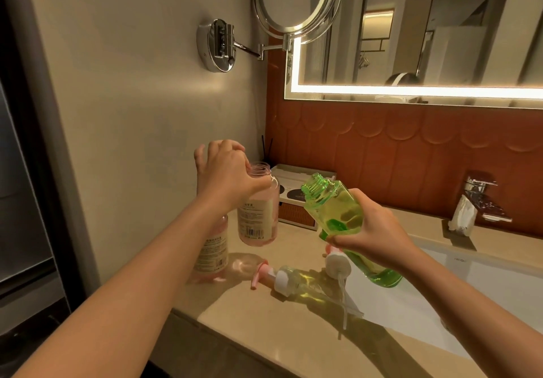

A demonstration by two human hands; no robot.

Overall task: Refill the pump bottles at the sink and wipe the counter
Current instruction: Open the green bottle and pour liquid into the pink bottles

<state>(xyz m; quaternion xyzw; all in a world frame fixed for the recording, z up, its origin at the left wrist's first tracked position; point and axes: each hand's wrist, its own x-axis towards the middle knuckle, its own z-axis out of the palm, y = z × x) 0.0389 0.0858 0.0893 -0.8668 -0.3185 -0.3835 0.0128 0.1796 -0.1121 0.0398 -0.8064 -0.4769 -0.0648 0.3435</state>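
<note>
Lest it tip, the pink bottle (pixel 258 216) on the counter (pixel 264 348) is gripped at the neck by the left hand (pixel 226 172); the green bottle (pixel 338 204), clasped in the right hand (pixel 373 230), is tilted toward it, apparently to pour.

Clear glossy plastic is seen in the green bottle (pixel 340 216) and pink bottle (pixel 258 213); the worktop (pixel 264 345) looks polished stone, the faucet (pixel 482 195) mirror-bright chromed metal.
</note>
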